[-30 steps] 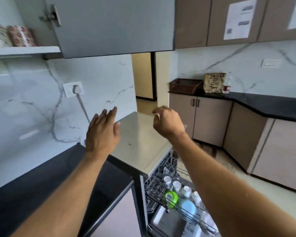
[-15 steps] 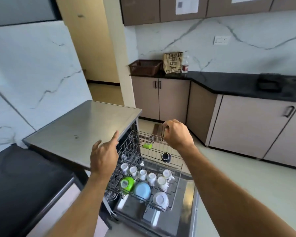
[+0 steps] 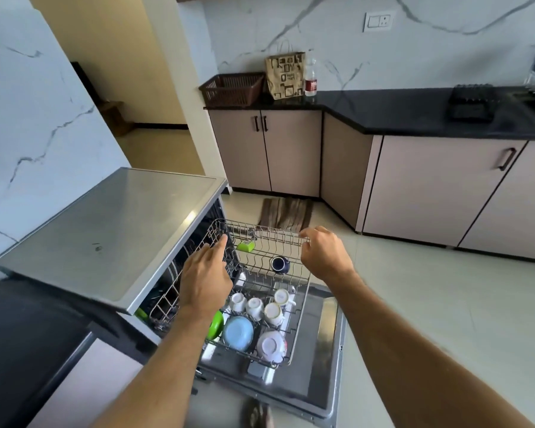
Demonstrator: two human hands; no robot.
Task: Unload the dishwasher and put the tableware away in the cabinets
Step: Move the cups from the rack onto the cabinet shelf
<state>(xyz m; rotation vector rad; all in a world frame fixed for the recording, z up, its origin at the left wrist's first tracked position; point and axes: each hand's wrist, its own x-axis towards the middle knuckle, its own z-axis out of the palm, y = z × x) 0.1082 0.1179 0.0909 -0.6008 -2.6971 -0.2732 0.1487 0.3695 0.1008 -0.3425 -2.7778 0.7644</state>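
Tableware fills the pulled-out wire dishwasher rack [image 3: 260, 307]: white cups [image 3: 255, 307], a pale blue bowl [image 3: 238, 332]. I judge unloading barely begun; my left hand [image 3: 205, 281] hovers with straight fingers, my right hand [image 3: 323, 254] curls on the rim.

Brushed-metal dishwasher top [image 3: 105, 230], wire rack [image 3: 269, 242], glossy black counter [image 3: 399, 109].

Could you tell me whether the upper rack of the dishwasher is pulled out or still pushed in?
Pulled out. The upper rack extends past the dishwasher's steel top, above the open door.
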